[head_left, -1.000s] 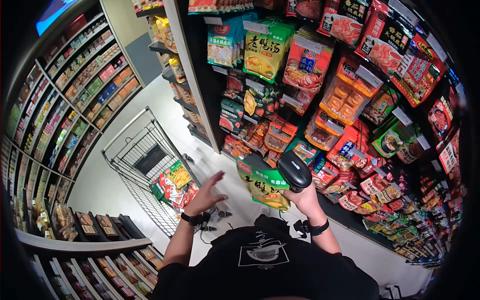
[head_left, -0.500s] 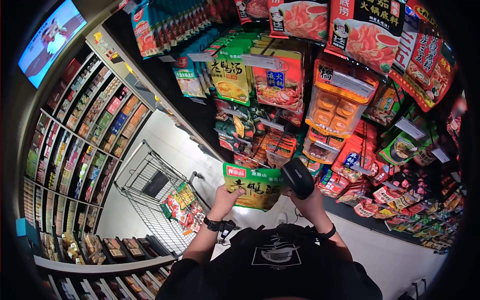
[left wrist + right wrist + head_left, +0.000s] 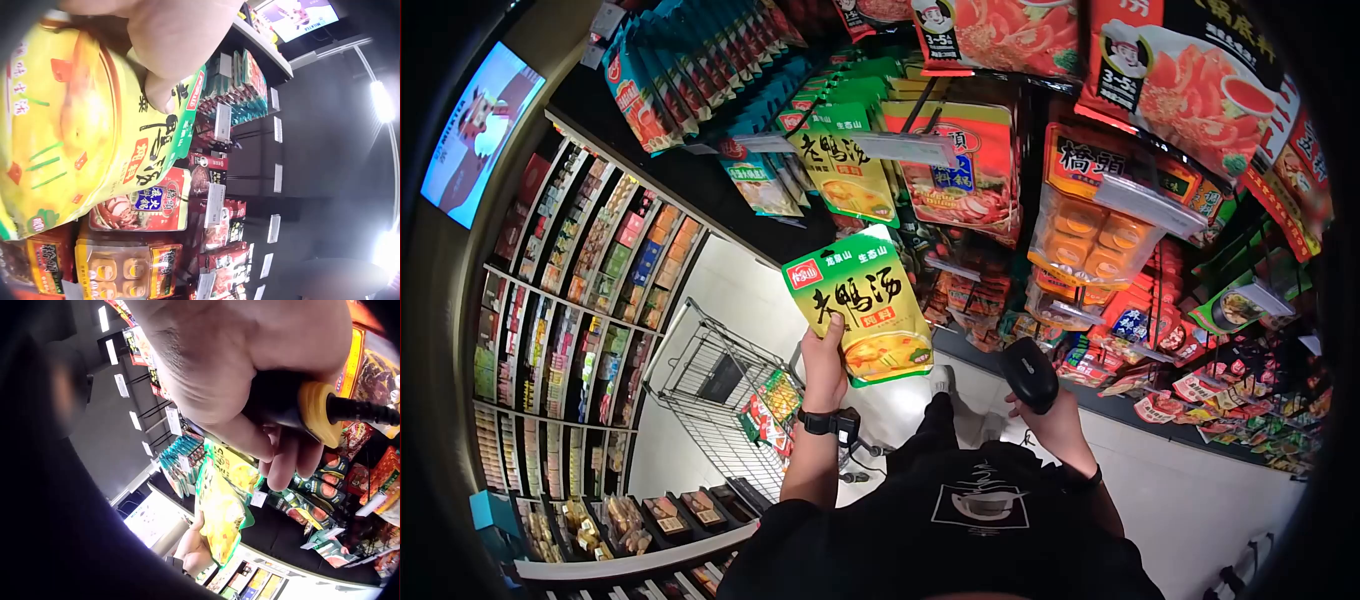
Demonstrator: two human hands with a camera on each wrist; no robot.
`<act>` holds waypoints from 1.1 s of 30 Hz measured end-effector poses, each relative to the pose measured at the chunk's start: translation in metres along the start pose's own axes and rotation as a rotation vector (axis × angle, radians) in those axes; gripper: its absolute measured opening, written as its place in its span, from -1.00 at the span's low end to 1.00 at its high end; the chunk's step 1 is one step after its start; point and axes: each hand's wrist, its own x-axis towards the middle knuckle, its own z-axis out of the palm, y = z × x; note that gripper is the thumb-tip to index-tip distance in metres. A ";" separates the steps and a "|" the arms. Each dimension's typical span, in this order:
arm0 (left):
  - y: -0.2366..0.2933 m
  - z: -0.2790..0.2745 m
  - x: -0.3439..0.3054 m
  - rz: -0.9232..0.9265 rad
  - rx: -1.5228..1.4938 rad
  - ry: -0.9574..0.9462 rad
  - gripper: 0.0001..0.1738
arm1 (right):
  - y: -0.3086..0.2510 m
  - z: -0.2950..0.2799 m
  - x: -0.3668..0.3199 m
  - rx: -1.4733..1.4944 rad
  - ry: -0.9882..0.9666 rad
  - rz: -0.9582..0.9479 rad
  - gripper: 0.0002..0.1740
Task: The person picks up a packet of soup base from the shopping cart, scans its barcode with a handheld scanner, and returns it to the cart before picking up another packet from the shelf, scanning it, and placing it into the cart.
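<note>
My left hand [image 3: 824, 368] pinches a green and yellow soup packet [image 3: 882, 345] by its lower left edge, thumb on the printed front. In the left wrist view the packet [image 3: 75, 131] fills the left side, the left hand [image 3: 181, 37] at its top. The right hand [image 3: 1050, 425] grips a black handheld scanner [image 3: 1031, 375], to the right of the packet and apart from it. Fingers of the right hand [image 3: 250, 381] curl round the scanner's dark handle, which has a yellow ring [image 3: 317, 412] and a cable, in the right wrist view.
Hanging packets fill the rack [image 3: 960, 170] ahead and to the right, with matching green packets [image 3: 850, 165] behind the held one. A wire shopping cart [image 3: 700, 380] holding several packets stands at the left. Beyond it are stocked shelves [image 3: 550, 350] and a lit screen [image 3: 482, 133].
The left hand, empty a second ago, took the packet, now raised and upright away from the scanner. The right hand has let the packet go and keeps the scanner. The view has shifted nearer the rack.
</note>
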 end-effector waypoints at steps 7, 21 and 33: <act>0.015 0.001 0.070 0.041 -0.035 -0.094 -0.65 | -0.014 0.035 0.038 -0.281 -0.060 0.081 -0.68; 0.030 -0.029 0.165 0.007 0.040 -0.293 -0.62 | -0.072 0.108 0.122 -0.264 -0.024 0.010 -0.58; 0.052 0.008 0.182 0.289 -0.048 -0.307 -0.46 | -0.083 0.081 0.137 -0.425 -0.150 -0.166 -0.53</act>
